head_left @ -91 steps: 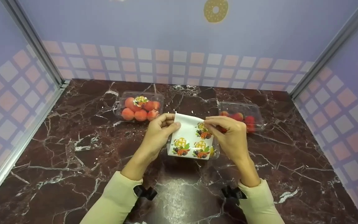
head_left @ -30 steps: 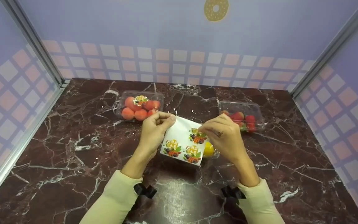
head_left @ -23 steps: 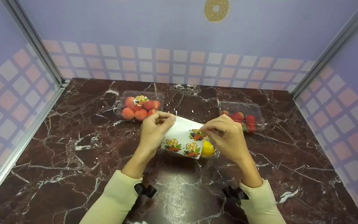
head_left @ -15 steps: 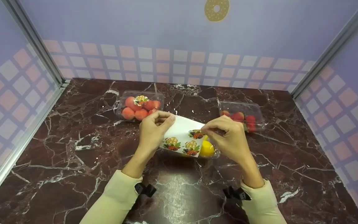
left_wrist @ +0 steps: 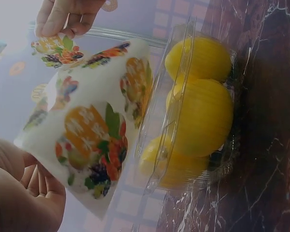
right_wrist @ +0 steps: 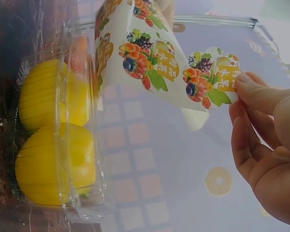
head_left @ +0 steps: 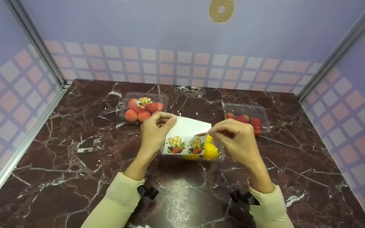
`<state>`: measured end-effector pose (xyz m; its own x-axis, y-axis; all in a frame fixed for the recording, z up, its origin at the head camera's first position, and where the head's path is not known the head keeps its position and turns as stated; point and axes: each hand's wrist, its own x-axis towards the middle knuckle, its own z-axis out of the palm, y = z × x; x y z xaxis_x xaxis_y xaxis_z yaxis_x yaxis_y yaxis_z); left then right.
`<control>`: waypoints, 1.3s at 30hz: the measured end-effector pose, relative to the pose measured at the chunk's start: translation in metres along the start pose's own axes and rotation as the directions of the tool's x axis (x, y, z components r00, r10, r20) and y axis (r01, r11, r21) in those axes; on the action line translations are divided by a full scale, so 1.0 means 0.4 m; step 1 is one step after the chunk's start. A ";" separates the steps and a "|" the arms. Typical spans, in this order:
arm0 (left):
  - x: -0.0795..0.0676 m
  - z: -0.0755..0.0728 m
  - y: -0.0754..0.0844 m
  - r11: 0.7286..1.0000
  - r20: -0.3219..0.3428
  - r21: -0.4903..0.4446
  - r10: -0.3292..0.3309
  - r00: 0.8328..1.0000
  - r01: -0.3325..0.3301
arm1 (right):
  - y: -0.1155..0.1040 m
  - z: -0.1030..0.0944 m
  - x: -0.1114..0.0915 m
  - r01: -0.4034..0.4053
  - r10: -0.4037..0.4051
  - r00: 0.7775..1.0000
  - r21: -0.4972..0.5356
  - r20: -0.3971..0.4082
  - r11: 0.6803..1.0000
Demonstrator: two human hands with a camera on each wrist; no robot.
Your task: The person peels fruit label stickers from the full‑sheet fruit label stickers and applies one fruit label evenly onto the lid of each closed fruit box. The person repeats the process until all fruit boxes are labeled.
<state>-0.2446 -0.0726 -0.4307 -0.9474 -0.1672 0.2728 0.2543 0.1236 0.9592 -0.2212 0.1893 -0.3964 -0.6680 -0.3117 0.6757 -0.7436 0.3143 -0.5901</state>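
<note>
Right wrist view: the right hand (right_wrist: 278,157) is closing thumb and fingers on the outer edge of a fruit-printed sticker (right_wrist: 212,79), with no gap left in the pinch, while the sticker's opposite side is meeting the edge of the white sticker sheet (right_wrist: 140,82); whether any backing is clinging there cannot be told. The sticker is lying straight out from the fingertips towards the person's left, so the line from pinch to sheet is running roughly crosswise in front of the body. At the far end of that line the left hand (head_left: 153,131) is pinching the sheet's upper left edge between thumb and fingers, keeping it tilted and slightly bowed. Below the sheet a clear box (right_wrist: 87,212) of yellow fruits (head_left: 210,152) is resting on the marbled table (head_left: 106,196), its long side seemingly running left to right. The sheet is covering the box's left and middle in the head view, leaving the right end showing, and the right hand is the nearer one to that end. The sheet is hanging close above the lid; contact between them cannot be judged.
</note>
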 end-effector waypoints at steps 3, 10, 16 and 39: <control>0.000 0.000 0.002 1.000 -0.001 -0.002 0.005 1.000 -0.005 | -0.003 -0.008 0.000 -0.003 0.003 1.000 0.017 -0.002 1.000; 0.002 -0.006 0.005 1.000 -0.011 0.012 0.006 1.000 -0.006 | -0.005 -0.033 -0.003 -0.041 0.042 0.999 0.054 -0.005 0.998; 0.001 -0.016 0.020 1.000 -0.002 -0.007 0.011 1.000 -0.011 | -0.007 -0.055 0.001 -0.080 0.080 0.996 0.012 -0.050 0.997; -0.028 -0.245 0.114 0.981 0.014 0.182 -0.072 0.997 0.069 | 0.004 -0.084 -0.011 -0.146 0.141 0.987 -0.061 -0.074 0.987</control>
<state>-0.2033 -0.1611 -0.3827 -0.9660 -0.1619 0.2016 0.1493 0.2873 0.9461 -0.2186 0.2212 -0.3853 -0.7626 -0.1972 0.6161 -0.6349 0.4110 -0.6543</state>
